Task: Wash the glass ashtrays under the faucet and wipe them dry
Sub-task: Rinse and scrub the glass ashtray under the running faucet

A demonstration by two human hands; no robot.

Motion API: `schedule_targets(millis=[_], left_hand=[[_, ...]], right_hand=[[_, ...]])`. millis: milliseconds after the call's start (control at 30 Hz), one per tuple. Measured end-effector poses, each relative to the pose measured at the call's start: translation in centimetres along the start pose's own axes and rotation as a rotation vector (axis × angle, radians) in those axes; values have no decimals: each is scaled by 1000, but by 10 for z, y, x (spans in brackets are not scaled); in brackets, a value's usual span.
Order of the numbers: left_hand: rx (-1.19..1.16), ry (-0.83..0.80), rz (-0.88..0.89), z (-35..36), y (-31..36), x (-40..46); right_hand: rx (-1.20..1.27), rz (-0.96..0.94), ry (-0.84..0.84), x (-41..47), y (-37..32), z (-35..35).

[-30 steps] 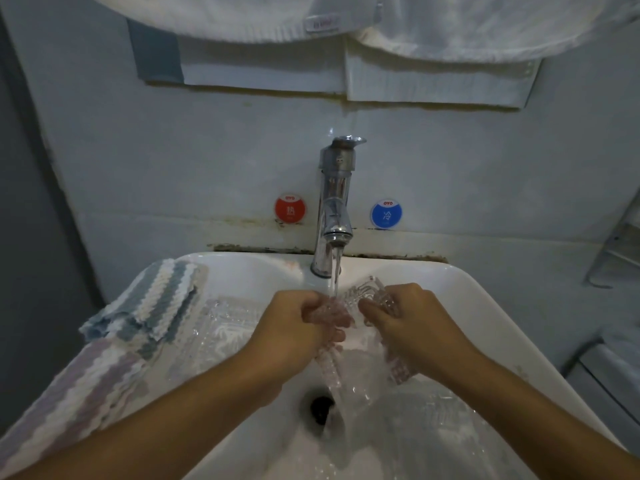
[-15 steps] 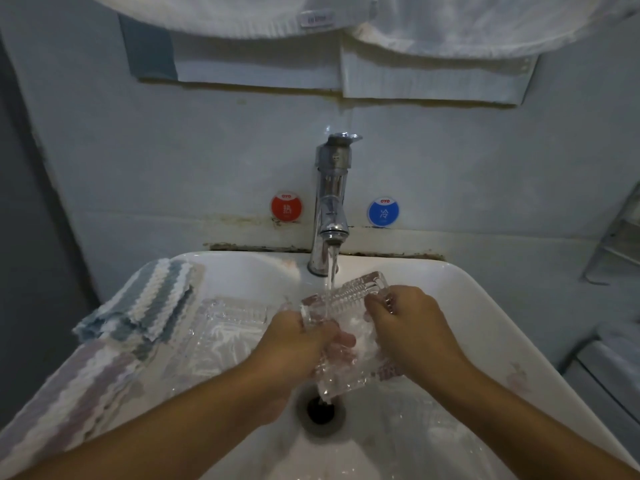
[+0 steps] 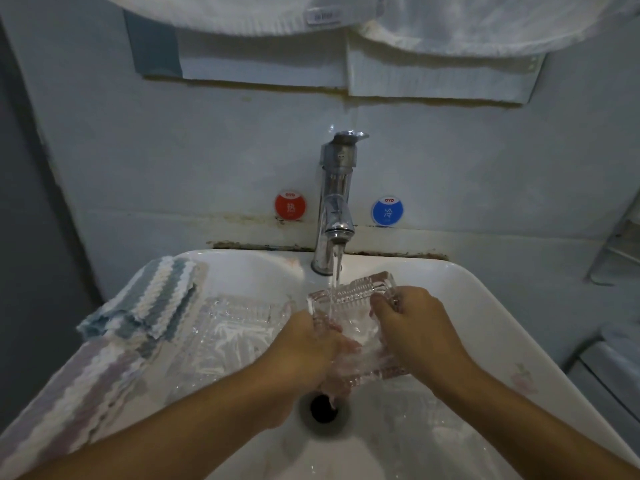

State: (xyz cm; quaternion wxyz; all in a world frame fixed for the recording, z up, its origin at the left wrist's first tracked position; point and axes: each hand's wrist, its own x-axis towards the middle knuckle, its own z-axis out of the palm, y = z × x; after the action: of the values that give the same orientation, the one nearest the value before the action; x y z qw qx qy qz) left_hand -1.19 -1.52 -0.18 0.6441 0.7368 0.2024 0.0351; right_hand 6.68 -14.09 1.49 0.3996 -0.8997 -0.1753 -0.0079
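Single head-worn view, close above the sink (image 3: pixel 485 299), facing forward and down.

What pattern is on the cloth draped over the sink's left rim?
Wavy stripes: the cloth shows teal, grey and white bands, clearest in the head view.
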Motion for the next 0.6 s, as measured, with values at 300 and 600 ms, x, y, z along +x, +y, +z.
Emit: schedule_targets(millis=[300, 600], left_hand=[[-36, -62, 4, -5, -3, 5], [-233, -96, -79, 0, -8, 2]], right_hand=[[102, 65, -48, -2, 1, 1], [99, -39, 35, -2, 0, 4]])
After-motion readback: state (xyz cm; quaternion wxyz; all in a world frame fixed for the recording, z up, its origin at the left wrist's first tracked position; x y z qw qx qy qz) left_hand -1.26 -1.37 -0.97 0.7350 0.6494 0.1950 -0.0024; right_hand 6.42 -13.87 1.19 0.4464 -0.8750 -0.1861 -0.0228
